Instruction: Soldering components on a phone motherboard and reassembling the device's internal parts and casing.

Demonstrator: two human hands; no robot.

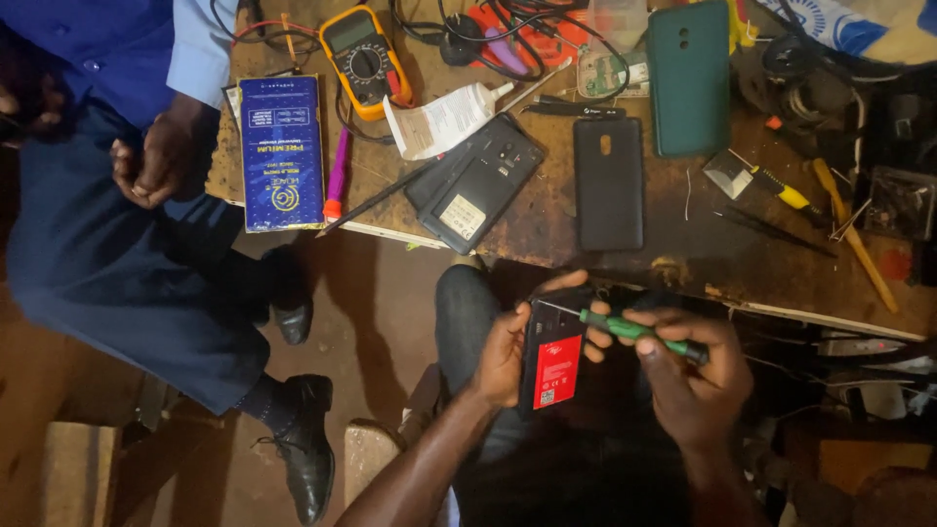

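Observation:
My left hand holds an opened phone upright over my lap, its back off and a red-labelled battery showing. My right hand grips a green-handled screwdriver, whose thin tip touches the phone's upper left corner. Both hands are just in front of the worn wooden workbench.
On the bench lie a black phone body, a black back cover, a green phone case, a yellow multimeter, a blue box, a glue tube, tweezers, cables and screwdrivers. Another person in blue sits at left, shoes on the floor.

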